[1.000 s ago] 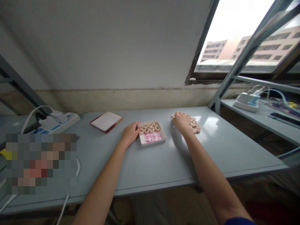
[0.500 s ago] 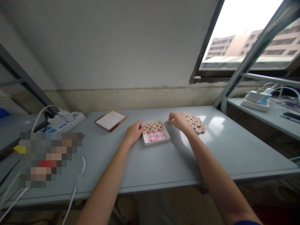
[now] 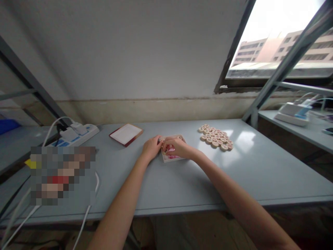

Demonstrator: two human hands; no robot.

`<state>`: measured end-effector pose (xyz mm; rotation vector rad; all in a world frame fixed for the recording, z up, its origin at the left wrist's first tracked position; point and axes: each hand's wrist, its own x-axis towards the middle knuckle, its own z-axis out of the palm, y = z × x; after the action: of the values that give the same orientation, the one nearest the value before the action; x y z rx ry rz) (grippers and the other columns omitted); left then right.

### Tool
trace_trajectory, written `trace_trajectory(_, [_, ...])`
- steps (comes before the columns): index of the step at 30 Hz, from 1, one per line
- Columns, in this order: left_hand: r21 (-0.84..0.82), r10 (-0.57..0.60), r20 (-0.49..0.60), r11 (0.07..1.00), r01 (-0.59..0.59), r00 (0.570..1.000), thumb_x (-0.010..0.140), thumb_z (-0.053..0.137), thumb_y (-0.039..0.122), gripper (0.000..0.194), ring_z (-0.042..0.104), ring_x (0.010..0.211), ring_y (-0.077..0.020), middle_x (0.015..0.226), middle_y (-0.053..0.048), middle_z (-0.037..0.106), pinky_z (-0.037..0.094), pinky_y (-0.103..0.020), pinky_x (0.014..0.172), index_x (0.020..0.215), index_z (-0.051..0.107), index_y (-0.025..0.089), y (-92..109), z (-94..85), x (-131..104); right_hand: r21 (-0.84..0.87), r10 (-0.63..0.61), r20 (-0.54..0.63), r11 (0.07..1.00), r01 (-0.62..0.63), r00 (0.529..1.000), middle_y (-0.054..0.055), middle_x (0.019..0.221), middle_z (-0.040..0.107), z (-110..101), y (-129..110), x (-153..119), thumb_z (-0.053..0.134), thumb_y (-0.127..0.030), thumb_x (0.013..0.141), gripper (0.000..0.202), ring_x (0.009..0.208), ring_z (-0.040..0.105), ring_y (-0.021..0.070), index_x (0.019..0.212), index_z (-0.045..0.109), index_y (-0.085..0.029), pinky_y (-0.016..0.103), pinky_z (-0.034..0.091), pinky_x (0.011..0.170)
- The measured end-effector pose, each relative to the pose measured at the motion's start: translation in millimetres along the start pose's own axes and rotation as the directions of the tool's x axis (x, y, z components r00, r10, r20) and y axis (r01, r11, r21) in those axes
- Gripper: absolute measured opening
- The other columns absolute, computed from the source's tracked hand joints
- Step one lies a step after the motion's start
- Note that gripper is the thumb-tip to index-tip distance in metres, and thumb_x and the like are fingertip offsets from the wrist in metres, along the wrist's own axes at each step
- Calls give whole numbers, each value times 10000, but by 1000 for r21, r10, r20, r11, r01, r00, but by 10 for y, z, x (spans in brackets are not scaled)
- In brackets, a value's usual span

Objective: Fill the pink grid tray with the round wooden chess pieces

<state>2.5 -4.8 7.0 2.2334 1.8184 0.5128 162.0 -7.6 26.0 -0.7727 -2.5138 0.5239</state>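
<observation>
A small white box stands on the desk in front of me, with round wooden xiangqi pieces and a pink-marked sheet inside. My left hand grips its left side. Reaching in from the right, my right hand is over the box with its fingers closed and pointing down. A xiangqi piece seems to be pinched at the fingertips, though it is mostly hidden. That hand also covers most of the pieces lying in the box. More xiangqi pieces lie flat in a group to the right.
A box lid with a pale inner face and dark red edge lies to the left. Further left are a power strip with plugs, white cables and a blurred-out patch. The metal desk meets the wall behind; a bed-frame post rises at right.
My right hand has moved left from beside the piece group to over the box, closed. My left hand remains at the box's left side. The view has shifted slightly.
</observation>
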Motion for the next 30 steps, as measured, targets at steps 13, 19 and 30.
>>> trace_trajectory(13, [-6,-8,-5,1000,8,1000,847,363,357,340,566,904,-192,1013,-74,621,393,-257,737,1121,503,212,-3,14,4,-182,61,-40,981,-67,997,5,831,599,-156,90,-31,587,-212,725,87,738,523,105,750,668,-229,214,351,687])
trace_trajectory(19, [-14,2,-14,1000,-2,1000,845,362,344,338,575,859,-177,991,-68,628,394,-248,719,1117,508,207,7,4,-1,-557,521,-343,557,-616,782,87,874,623,-639,324,-423,578,-241,720,174,828,546,214,877,634,-188,308,340,697])
trace_trajectory(30, [-19,-18,1,1000,18,1000,846,360,348,339,575,851,-175,959,-69,634,394,-245,716,1118,506,207,19,-19,-20,-587,704,-308,389,-710,640,102,781,650,-633,460,-497,540,-331,728,212,712,587,201,838,650,-188,269,357,581])
